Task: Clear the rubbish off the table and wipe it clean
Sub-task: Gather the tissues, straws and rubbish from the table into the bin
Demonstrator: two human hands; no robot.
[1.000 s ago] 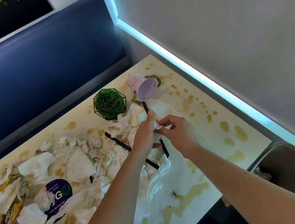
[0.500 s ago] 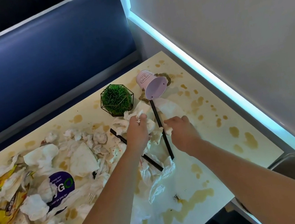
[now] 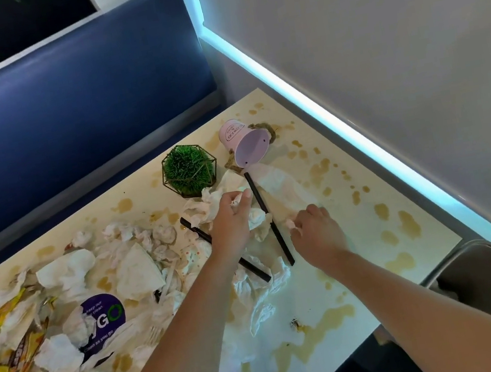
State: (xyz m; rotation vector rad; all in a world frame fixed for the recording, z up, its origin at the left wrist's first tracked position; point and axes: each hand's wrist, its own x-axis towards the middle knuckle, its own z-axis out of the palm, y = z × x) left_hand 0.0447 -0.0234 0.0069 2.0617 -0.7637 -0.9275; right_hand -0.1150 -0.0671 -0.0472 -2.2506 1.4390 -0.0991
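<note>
Table [image 3: 365, 266] | left hand [image 3: 232, 220] grip now pinches tissue [image 3: 205, 207] | right hand [image 3: 317, 232] pinches scrap [image 3: 290, 223]

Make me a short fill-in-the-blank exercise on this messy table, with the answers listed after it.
1. The pink bucket lies on its ____.
2. The left hand grips a crumpled ____.
3. The green plant sits in a wire ____.
4. Brown spills stain the table near a glowing ____ light strip.

Missing words: side; napkin; frame; blue
</note>
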